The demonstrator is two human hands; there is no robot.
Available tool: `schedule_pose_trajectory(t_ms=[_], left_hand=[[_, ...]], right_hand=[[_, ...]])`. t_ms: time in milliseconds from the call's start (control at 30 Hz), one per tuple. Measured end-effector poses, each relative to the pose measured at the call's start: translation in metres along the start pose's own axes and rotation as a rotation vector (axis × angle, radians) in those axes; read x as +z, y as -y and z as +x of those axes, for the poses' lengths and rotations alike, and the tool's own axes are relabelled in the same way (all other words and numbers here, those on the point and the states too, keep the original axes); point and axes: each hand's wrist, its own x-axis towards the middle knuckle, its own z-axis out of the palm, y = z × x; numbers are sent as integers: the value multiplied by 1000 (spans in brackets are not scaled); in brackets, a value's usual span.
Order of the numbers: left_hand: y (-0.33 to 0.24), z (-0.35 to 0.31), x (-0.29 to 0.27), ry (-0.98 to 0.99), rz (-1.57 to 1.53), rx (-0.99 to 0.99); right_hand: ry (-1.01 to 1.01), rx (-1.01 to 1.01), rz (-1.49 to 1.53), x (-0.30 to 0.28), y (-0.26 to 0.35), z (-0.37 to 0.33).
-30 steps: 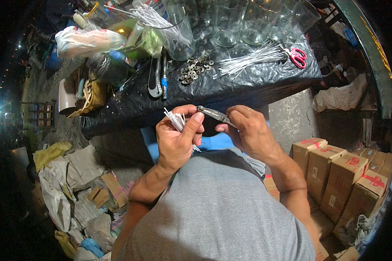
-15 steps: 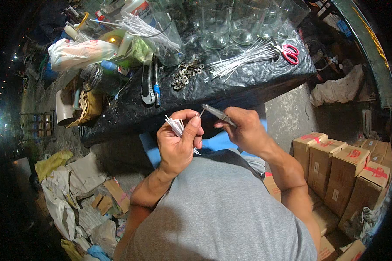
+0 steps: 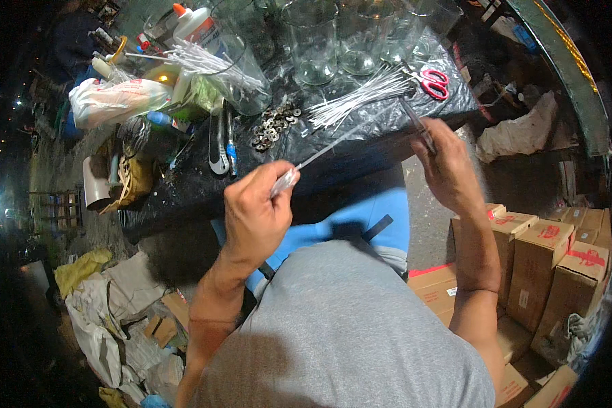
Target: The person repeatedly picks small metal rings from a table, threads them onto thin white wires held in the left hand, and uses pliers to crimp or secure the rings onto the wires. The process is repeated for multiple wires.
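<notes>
My left hand [image 3: 255,211] is closed around a small bundle of white wicks [image 3: 283,182] in front of the table's near edge. One long white wick [image 3: 340,139] stretches from that bundle up and to the right. My right hand [image 3: 449,166] grips dark pliers [image 3: 418,126], whose tip holds the far end of that wick. Behind the hands, on the black plastic table cover [image 3: 183,187], lie a heap of white wicks [image 3: 360,95] and a pile of small metal discs [image 3: 273,126].
Clear glass jars [image 3: 313,41] stand at the back of the table. Red-handled scissors [image 3: 432,80] lie at the right, a utility knife [image 3: 217,139] at the left, beside bags and a glue bottle [image 3: 196,24]. Cardboard boxes [image 3: 547,258] stack at my right; crumpled paper [image 3: 115,319] litters the floor left.
My hands, close together before, have pulled apart: the right hand moved up and right with the pliers, drawing one wick out of the bundle in my left hand.
</notes>
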Motion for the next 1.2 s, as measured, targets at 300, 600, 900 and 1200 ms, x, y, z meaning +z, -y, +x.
schedule_pose_trajectory(t_ms=[300, 600, 900, 1200], left_hand=[[-9, 85, 48, 110, 270, 168], [-11, 63, 18, 66, 414, 108], [25, -21, -50, 299, -887, -687], [46, -56, -27, 315, -1266, -767]], right_hand=[[-236, 50, -172, -32, -64, -4], [-88, 39, 151, 7, -17, -6], [102, -356, 86, 44, 54, 67], [201, -492, -173, 87, 73, 121]])
